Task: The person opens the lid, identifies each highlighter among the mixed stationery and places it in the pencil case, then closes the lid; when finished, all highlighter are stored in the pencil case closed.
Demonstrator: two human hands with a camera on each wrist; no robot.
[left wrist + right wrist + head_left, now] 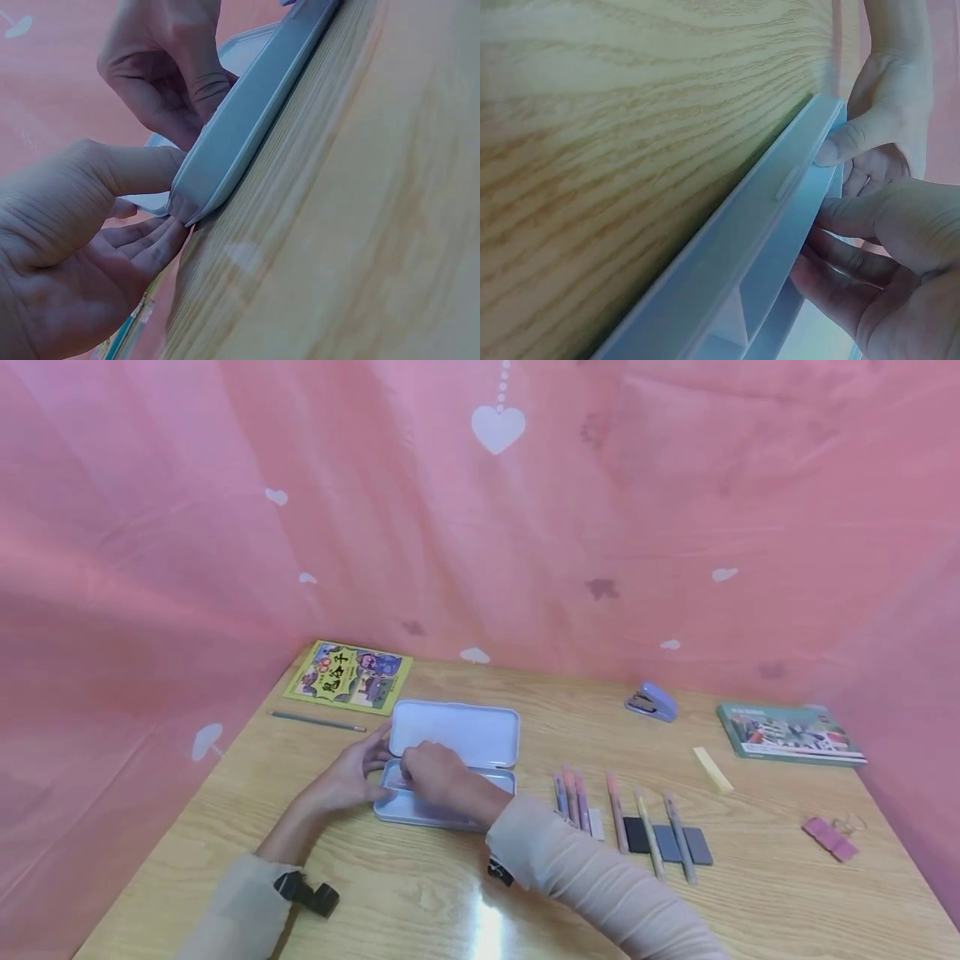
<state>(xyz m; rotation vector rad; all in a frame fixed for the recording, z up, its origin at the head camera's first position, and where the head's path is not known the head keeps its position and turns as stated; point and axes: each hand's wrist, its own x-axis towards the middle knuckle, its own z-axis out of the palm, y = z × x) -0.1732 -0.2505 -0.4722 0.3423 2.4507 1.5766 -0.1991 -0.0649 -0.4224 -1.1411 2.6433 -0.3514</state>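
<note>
A pale blue pencil case lies on the table with its lid raised toward the back. My left hand grips the tray's left end. In the left wrist view its thumb is over the rim, with the other fingers around the outer end wall. My right hand reaches down into the left part of the tray, fingers bent. In the right wrist view the thumb and fingers of the right hand dip behind the front wall. The tray hides their tips, and I cannot tell what they hold.
A pencil and a yellow book lie back left. Right of the case are several pens and dark blocks. Farther right are a purple stapler, a pale yellow strip, a green box and a pink item.
</note>
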